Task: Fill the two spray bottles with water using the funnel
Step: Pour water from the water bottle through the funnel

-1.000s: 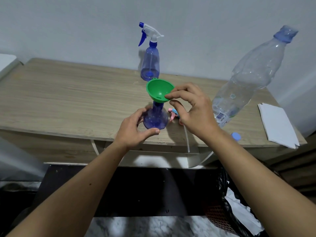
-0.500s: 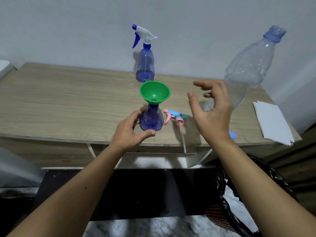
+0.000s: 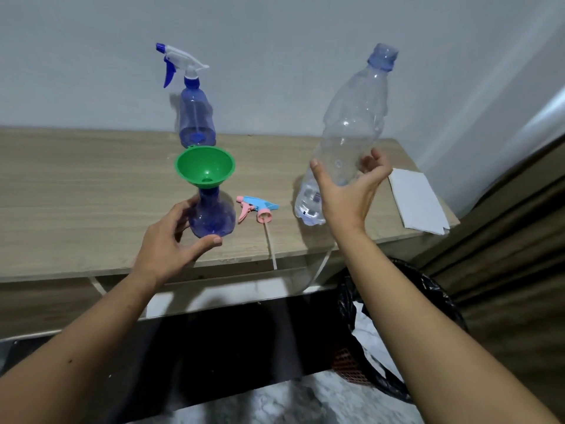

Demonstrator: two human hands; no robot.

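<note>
A green funnel (image 3: 204,167) sits in the neck of a blue spray bottle (image 3: 214,217) near the table's front edge. My left hand (image 3: 171,240) wraps around that bottle's base. Its pink and blue spray head (image 3: 256,208) lies on the table just to the right, tube pointing toward the edge. A second blue spray bottle (image 3: 195,120), with a white and blue trigger head on, stands at the back by the wall. A large clear water bottle (image 3: 351,123) stands uncapped at the right. My right hand (image 3: 348,194) is spread open right at its lower half, fingers not closed on it.
The wooden table (image 3: 76,194) runs along a white wall. Folded white paper (image 3: 419,203) lies at the table's right end. A bin lined with a black bag (image 3: 397,332) stands on the floor below the right corner.
My right hand let go of the funnel and moved right to the water bottle, fingers spreading. My left hand stayed on the spray bottle.
</note>
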